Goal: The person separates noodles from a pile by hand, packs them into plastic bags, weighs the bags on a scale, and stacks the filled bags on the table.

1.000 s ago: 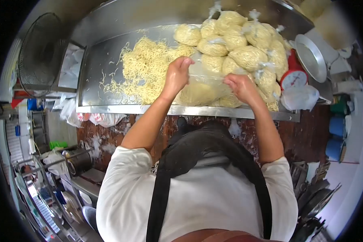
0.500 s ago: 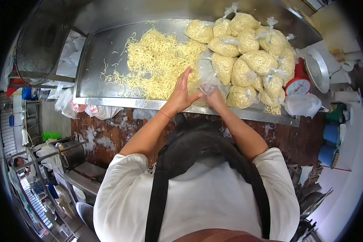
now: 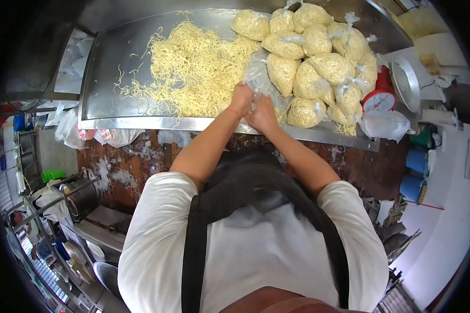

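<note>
My left hand (image 3: 241, 99) and my right hand (image 3: 262, 113) are close together at the front edge of the metal table (image 3: 162, 123). Both are closed around part of a clear plastic bag, which is mostly hidden by the fingers. Just behind them more clear plastic (image 3: 257, 75) lies on the metal. Loose yellow noodles (image 3: 198, 68) form a wide pile to the left of my hands. Tied clear bags of noodles (image 3: 309, 81) are heaped to the right.
A red scale (image 3: 379, 99) with a metal pan (image 3: 405, 83) stands right of the heap, near a white plastic bag (image 3: 385, 125). Bags hang below the table's left front edge (image 3: 117, 136). A fan is at the far left (image 3: 26, 83).
My hands, first apart with a clear bag stretched between them, have come together. My left hand's fingers, spread half a second ago, have closed. The camera view has shifted slightly.
</note>
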The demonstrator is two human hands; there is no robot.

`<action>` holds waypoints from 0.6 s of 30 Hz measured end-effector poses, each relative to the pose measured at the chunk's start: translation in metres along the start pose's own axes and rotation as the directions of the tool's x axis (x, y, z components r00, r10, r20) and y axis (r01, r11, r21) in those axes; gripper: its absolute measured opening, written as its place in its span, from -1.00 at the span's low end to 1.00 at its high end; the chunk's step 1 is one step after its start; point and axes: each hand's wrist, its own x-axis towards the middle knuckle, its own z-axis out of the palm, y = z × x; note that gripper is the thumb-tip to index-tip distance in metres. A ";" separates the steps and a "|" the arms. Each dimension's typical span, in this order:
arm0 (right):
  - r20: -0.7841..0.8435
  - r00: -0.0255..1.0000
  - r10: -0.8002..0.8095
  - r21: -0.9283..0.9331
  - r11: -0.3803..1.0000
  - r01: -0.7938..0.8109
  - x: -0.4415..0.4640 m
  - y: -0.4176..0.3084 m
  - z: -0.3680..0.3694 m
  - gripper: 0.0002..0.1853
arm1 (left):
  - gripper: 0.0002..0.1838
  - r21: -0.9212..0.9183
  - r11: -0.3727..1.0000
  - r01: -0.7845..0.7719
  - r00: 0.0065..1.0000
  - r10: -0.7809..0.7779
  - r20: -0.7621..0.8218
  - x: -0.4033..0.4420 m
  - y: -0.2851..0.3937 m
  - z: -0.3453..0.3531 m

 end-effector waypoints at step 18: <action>-0.161 0.958 -0.238 0.312 0.909 0.278 0.065 -0.066 -0.217 -0.77 | -0.39 0.254 0.967 0.009 0.954 -0.084 0.287 -0.104 0.153 -0.012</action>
